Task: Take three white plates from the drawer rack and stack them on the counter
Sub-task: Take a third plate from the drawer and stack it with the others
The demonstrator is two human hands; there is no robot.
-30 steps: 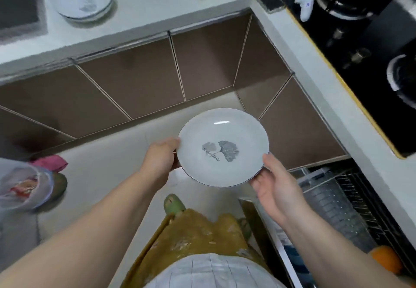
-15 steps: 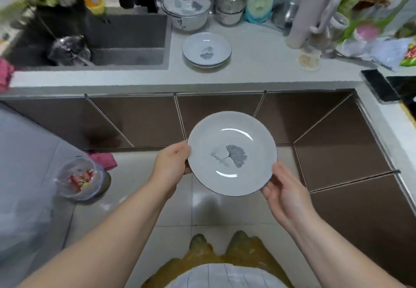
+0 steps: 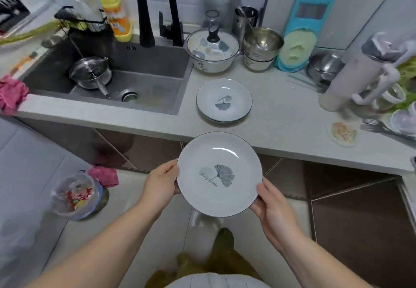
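I hold a white plate with a grey leaf print level in front of me, just short of the counter's front edge. My left hand grips its left rim and my right hand supports its lower right rim. On the pale counter, right of the sink, lies a stack of white plates with the same leaf print. The drawer rack is out of view.
A steel sink with a small pot lies to the left. Behind the stack stand a lidded casserole, steel bowls and a blue board. A small dish and forks lie right. A bagged bin stands on the floor.
The view has swung left from the open drawer and the stove to the sink side. The held plate has come closer to the counter and the plate stack.
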